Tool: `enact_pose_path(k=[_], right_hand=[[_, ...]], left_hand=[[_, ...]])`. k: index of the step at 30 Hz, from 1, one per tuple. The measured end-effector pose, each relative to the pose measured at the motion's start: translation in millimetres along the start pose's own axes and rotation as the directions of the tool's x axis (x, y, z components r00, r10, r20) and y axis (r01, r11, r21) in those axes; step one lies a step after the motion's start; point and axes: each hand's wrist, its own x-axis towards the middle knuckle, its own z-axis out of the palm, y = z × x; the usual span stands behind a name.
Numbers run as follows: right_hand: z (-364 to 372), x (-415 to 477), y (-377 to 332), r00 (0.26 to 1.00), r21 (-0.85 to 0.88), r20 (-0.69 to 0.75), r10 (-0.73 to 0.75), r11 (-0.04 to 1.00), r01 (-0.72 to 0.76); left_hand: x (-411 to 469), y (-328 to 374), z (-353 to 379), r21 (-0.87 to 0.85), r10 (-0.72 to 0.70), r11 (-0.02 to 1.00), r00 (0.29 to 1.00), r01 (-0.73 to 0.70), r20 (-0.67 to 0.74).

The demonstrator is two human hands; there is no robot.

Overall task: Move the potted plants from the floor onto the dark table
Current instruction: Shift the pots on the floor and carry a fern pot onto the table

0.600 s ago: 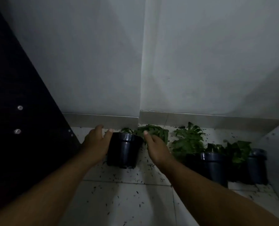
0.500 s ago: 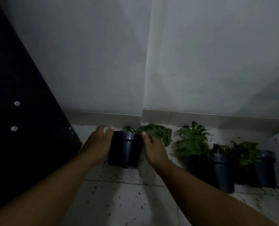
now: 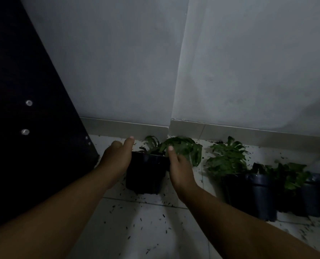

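The potted plant [image 3: 146, 171] sits in a dark plastic pot, roughly upright with its long axis running top to bottom, the base maybe kicked a little toward the camera. Can't tell if it's on the floor [image 3: 155, 230] or just off it, it's too dim. The pot tapers toward the bottom, and the green leaves flop out over the rim, mostly off to the right.

Both hands are on it. The left hand [image 3: 118, 157] is pressed flat against the left side of the pot, fingers pointing up past the rim. The right hand [image 3: 179, 167] is against the right side, index finger up among the leaves. So it's pinned between the two palms.

It's right in the corner where the two pale walls meet. To the right, a row of other potted plants [image 3: 264, 184] in similar dark pots stands along the skirting. The floor is pale tile with dark flecks scattered all over. A dark panel [image 3: 24, 109] with two shiny screw heads fills the left side.
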Motion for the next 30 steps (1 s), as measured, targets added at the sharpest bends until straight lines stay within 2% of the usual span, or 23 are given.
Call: enact_pose_path(k=[3,8,13,19,27,30], right_hand=[[-1,-8,2,0.998,0.002,-0.035,-0.053,0.999,0.053],[-3,-17,-13,0.999,0.171,-0.036,-0.020,0.985,0.026],[-4,-13,-18,0.999,0.235,-0.020,0.034,0.972,-0.028],[9,1,0,0.999,0.332,0.011,-0.039,0.943,0.033],[5,5,4,0.994,0.329,0.089,-0.064,0.944,0.031],[-1,-2,0,0.995,0.306,0.065,-0.075,0.951,0.052]], left_hand=[[-3,4,1,0.059,-0.020,0.998,0.999,0.022,-0.033],[-14,2,5,0.120,-0.011,0.993,0.998,0.018,-0.061],[-11,-3,5,0.103,-0.003,0.995,0.999,0.008,-0.049],[-9,-13,-1,0.054,-0.057,0.997,0.998,0.057,-0.004],[-5,-19,4,0.144,0.033,0.989,0.999,-0.029,-0.028],[-13,-12,11,0.199,0.105,0.976,0.991,-0.087,-0.081]])
